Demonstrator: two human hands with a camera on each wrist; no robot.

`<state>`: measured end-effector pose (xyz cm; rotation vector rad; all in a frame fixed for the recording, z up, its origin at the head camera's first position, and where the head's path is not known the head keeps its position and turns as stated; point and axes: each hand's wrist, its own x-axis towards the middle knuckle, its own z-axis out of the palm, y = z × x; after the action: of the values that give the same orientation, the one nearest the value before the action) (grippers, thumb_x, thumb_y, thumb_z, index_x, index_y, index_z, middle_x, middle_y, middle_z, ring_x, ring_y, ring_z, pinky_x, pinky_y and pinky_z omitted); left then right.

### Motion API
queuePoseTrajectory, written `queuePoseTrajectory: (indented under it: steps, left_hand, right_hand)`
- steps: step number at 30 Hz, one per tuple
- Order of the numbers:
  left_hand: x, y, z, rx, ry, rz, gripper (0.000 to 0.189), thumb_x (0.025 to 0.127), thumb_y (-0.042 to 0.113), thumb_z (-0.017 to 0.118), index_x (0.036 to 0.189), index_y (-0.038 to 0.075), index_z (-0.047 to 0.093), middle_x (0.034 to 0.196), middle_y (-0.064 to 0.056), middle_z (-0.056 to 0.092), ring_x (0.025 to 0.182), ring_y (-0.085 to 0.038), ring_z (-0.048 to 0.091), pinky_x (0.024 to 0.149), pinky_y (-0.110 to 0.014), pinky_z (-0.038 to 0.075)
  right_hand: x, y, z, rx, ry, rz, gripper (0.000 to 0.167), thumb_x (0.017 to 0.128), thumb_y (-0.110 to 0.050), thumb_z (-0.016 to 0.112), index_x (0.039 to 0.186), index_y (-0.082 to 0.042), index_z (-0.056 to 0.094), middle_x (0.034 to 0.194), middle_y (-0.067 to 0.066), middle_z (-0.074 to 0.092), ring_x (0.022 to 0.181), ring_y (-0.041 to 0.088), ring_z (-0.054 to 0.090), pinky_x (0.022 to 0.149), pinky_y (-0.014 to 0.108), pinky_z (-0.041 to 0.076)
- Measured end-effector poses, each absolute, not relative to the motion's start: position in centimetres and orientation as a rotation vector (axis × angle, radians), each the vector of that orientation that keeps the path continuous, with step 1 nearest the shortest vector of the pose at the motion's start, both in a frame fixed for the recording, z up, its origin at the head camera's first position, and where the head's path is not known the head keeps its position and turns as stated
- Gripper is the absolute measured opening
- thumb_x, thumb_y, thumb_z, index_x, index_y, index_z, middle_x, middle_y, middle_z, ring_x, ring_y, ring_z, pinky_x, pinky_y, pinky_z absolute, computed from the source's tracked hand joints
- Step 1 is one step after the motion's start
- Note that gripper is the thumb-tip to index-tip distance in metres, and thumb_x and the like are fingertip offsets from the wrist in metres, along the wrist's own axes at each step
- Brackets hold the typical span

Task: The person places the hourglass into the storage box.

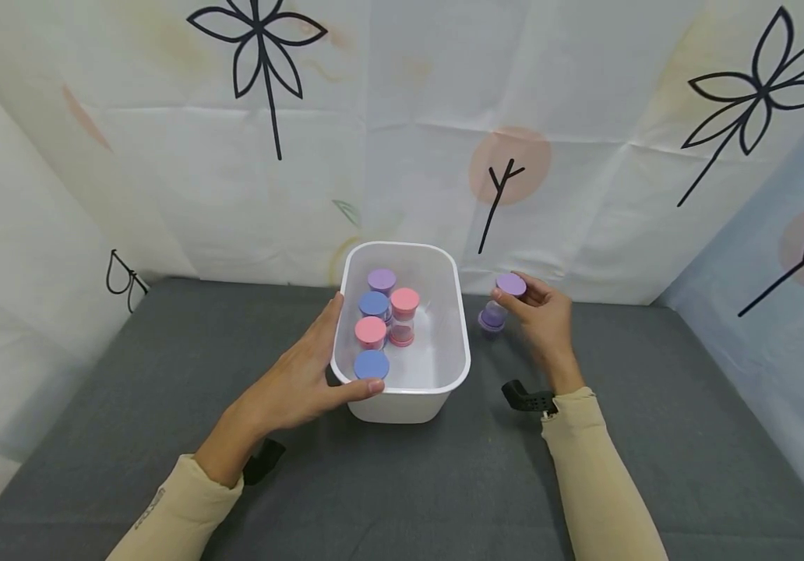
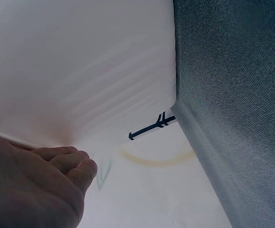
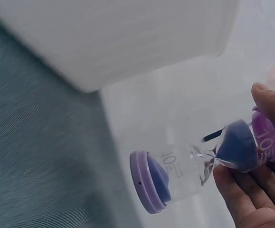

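My right hand (image 1: pixel 541 315) grips a purple-capped sand timer (image 1: pixel 493 314) by its upper cap, to the right of the white plastic tub (image 1: pixel 446 385). In the right wrist view the timer (image 3: pixel 189 167) has clear bulbs marked 10 and blue-violet sand at both ends. It leans, and its lower cap points away from the fingers. My left hand (image 1: pixel 304 378) rests against the tub's near left corner, fingers along the outer left wall and thumb at the front rim. Inside the tub stand several sand timers, including a purple one (image 1: pixel 382 280), a blue one (image 1: pixel 374 305) and a pink one (image 1: pixel 404 302).
A dark grey cloth (image 1: pixel 626 436) covers the table. Pale cloth walls (image 1: pixel 402 171) printed with plants rise behind it and at both sides. Each wrist carries a black camera mount, such as the right one (image 1: pixel 527 397).
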<state>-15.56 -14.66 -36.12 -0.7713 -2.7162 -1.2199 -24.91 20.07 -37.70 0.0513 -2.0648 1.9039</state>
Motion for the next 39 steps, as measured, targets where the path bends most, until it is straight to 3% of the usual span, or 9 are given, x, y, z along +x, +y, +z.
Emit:
queuePoseTrajectory:
  steps: [3,10,15,25,32,39]
  left_hand:
    - [-15.6,-14.6,-36.1,-0.782,-2.709,-1.22,0.116,0.083,0.064,0.074,0.162,0.036,-0.007,0.169,0.005,0.008,0.152,-0.018,0.019,0.114,-0.058,0.03]
    - [-15.7,-14.7,-36.2,-0.788,-2.706,-1.218,0.117,0.084,0.063,0.075,0.163,0.034,-0.006,0.169,0.005,0.008,0.152,-0.016,0.018,0.114,-0.057,0.03]
    - [-15.7,-14.7,-36.2,-0.788,-2.706,-1.225,0.116,0.084,0.062,0.075,0.162,0.036,-0.007,0.169,0.005,0.008,0.151,-0.015,0.018,0.115,-0.057,0.029]
    - [-15.7,-14.6,-36.2,-0.802,-2.692,-1.233,0.116,0.084,0.061,0.075,0.162,0.036,-0.007,0.169,0.007,0.008,0.151,-0.015,0.019,0.114,-0.056,0.03]
    - [-15.7,-14.6,-36.2,-0.789,-2.708,-1.224,0.116,0.084,0.062,0.074,0.162,0.036,-0.007,0.169,0.007,0.006,0.152,-0.015,0.017,0.115,-0.057,0.03]
    - [-15.8,-14.7,-36.2,-0.798,-2.701,-1.229,0.117,0.083,0.062,0.076,0.162,0.037,-0.006,0.168,0.009,0.009,0.15,-0.018,0.022,0.113,-0.057,0.032]
  right_hand:
    - [-24.2,20.2,-36.2,0.093,-1.965,1.988,0.049,0.083,0.001,0.082,0.128,0.01,0.065,0.098,-0.004,0.074,0.091,0.009,0.07,0.081,0.02,0.055]
    - [-22.5,20.5,-32.6,0.359,-1.477,2.278,0.041,0.083,0.02,0.071,0.123,0.018,0.062,0.104,0.018,0.075,0.097,0.026,0.073,0.088,0.03,0.056]
    - [-21.4,20.3,-30.8,0.476,-1.297,2.339,0.039,0.084,0.023,0.068,0.122,0.021,0.061,0.106,0.027,0.072,0.095,0.033,0.073,0.093,0.038,0.054]
    - [-19.2,18.5,-29.1,0.67,-1.442,2.257,0.04,0.082,0.025,0.067,0.121,0.025,0.058,0.105,0.025,0.073,0.093,0.033,0.074,0.093,0.041,0.054]
    - [-17.9,16.0,-29.1,0.888,-1.692,2.17,0.054,0.078,0.007,0.084,0.125,0.02,0.06,0.109,0.019,0.074,0.101,0.029,0.072,0.093,0.038,0.055]
    - [-17.7,13.6,-30.4,1.012,-1.983,1.927,0.055,0.078,0.003,0.086,0.126,0.014,0.063,0.112,0.014,0.073,0.098,0.022,0.071,0.086,0.031,0.057]
